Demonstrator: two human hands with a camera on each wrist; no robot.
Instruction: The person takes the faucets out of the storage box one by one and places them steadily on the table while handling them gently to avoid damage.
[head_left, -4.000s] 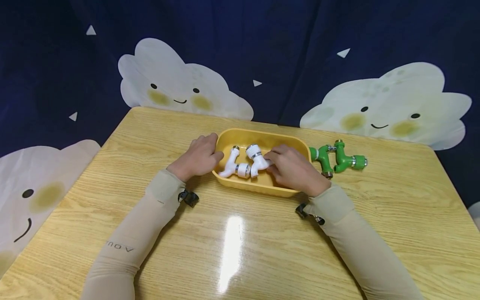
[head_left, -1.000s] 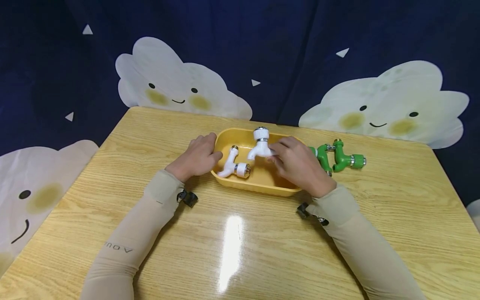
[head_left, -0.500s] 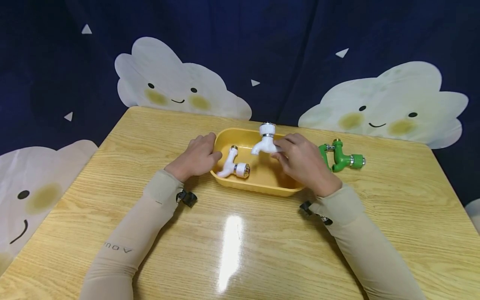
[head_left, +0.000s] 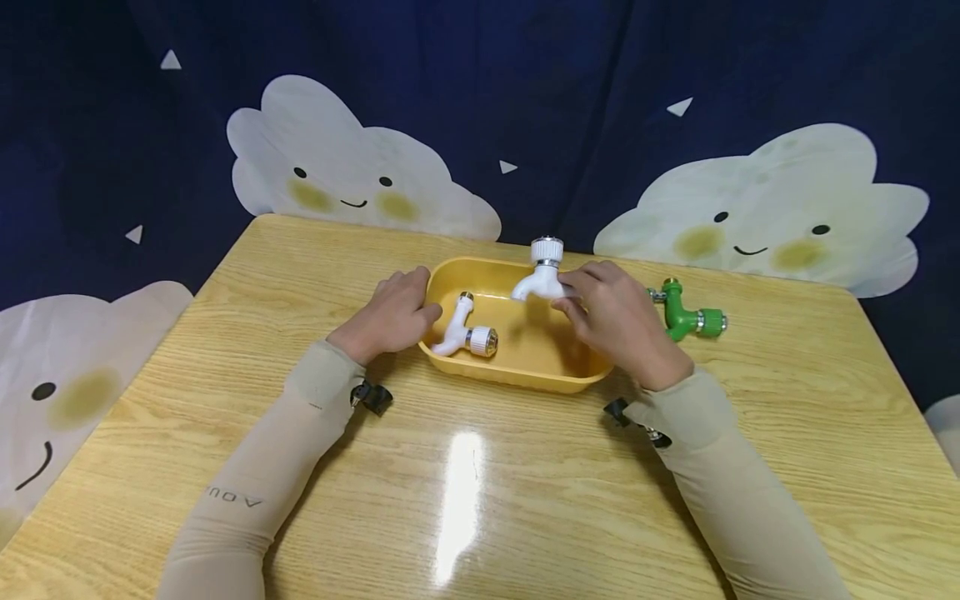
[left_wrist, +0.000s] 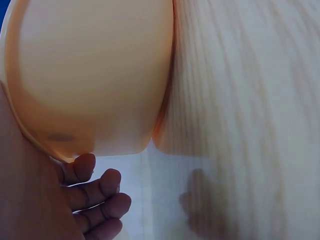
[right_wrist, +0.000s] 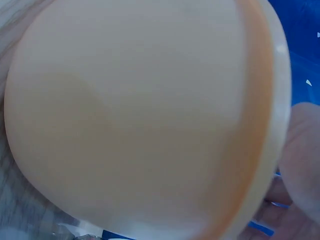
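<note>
At the left end of a yellow plastic tray [head_left: 517, 377], my left hand [head_left: 392, 315] grips the rim; in the left wrist view its curled fingers [left_wrist: 116, 205] show beside the tray's outer wall [left_wrist: 95, 75]. My right hand [head_left: 617, 321] pinches a white tap [head_left: 543, 285] by its inlet end, raised over the tray's far right part, knob up and spout pointing left. A second white tap [head_left: 456, 330] lies in the left part of the tray. The right wrist view shows mostly tray wall [right_wrist: 125, 125]; the held tap is hidden there.
Right of the tray, a green tap [head_left: 679, 318] lies on the wooden table [head_left: 465, 467]. Another green tap is mostly hidden behind my right hand, only its metal end [head_left: 656, 294] showing. A dark curtain [head_left: 555, 100] with cloud prints hangs behind the table.
My right hand has lifted the white tap from the tray floor, turning its knob upward, and moved it right and away from me. The left hand stays at the rim.
</note>
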